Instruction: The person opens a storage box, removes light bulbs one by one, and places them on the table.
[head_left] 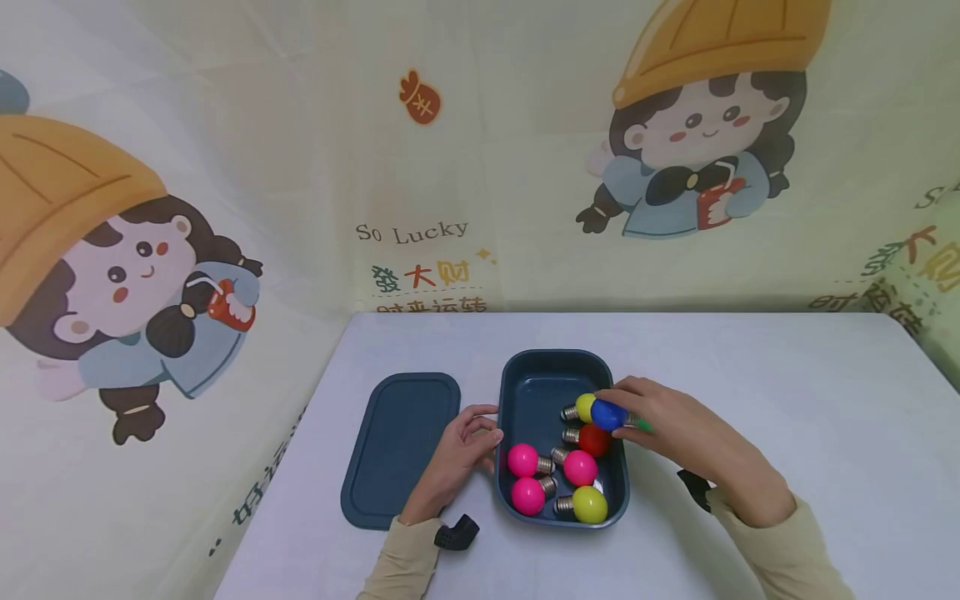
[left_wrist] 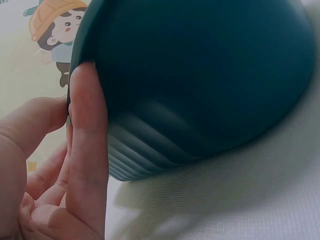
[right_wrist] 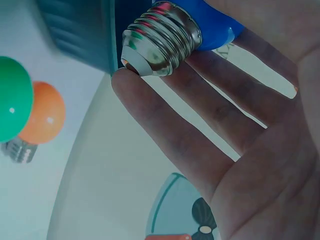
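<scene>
My right hand (head_left: pixel 660 417) pinches a blue light bulb (head_left: pixel 608 415) above the right rim of a dark blue plastic box (head_left: pixel 536 377). The bulb's metal screw base (right_wrist: pixel 162 42) points away from the box in the head view. Inside lie a red bulb (head_left: pixel 595 440), several pink bulbs (head_left: pixel 528 496) and two yellow bulbs (head_left: pixel 590 505), one partly behind the blue one. At the box's left side, my left hand (head_left: pixel 467 446) grips the rim, with a finger (left_wrist: pixel 89 115) against the outer wall.
A flat dark blue lid (head_left: pixel 401 450) lies left of the box. Outside the box, a green bulb (right_wrist: pixel 14 100) and an orange bulb (right_wrist: pixel 48 112) rest on the white table, mostly hidden behind my right hand in the head view. Printed cloth (head_left: pixel 525 167) hangs behind.
</scene>
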